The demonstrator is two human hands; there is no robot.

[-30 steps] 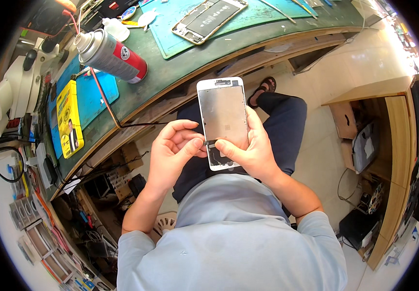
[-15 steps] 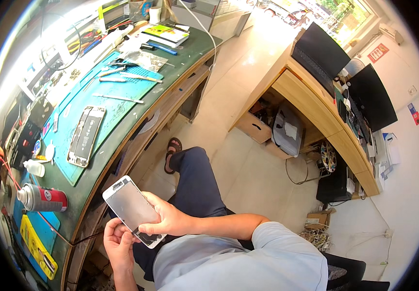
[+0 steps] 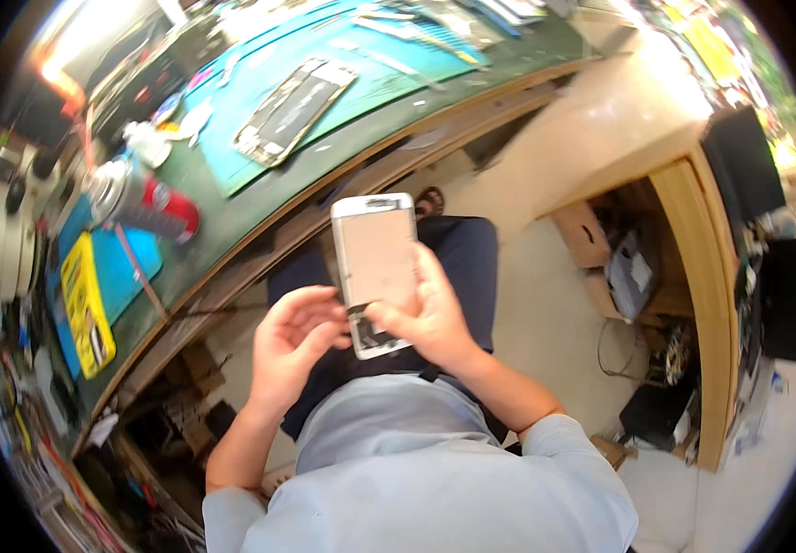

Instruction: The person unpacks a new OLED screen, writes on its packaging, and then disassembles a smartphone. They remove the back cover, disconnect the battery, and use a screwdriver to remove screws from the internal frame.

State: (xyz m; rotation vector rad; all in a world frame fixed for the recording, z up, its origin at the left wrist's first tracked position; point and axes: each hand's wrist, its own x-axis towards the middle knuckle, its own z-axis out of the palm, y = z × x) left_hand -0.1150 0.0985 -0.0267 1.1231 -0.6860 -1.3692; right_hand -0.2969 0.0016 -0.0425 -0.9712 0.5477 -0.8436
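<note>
A white-framed phone screen assembly (image 3: 377, 263), its grey back turned up and a dark part at its lower end, is held over my lap. My right hand (image 3: 435, 318) grips its right edge, with the thumb lying across the lower part. Beside the lower left edge is my left hand (image 3: 296, 346), its fingers loosely bent and apart from the thumb, with nothing visible in them. Whether its fingertips touch the edge is blurred. An opened phone body (image 3: 292, 111) with its insides exposed lies on the blue work mat (image 3: 223, 166).
On the green bench (image 3: 232, 217) stand a red and silver spray can (image 3: 153, 203) and a small white bottle (image 3: 147, 145). A yellow tool card (image 3: 87, 304) lies at the left. Thin tools (image 3: 389, 60) rest on the mat. A wooden desk (image 3: 707, 276) stands at the right.
The view has swung left. The screen assembly has come over my lap and stands more upright. My left hand has loosened from its lower edge; my right hand keeps its grip.
</note>
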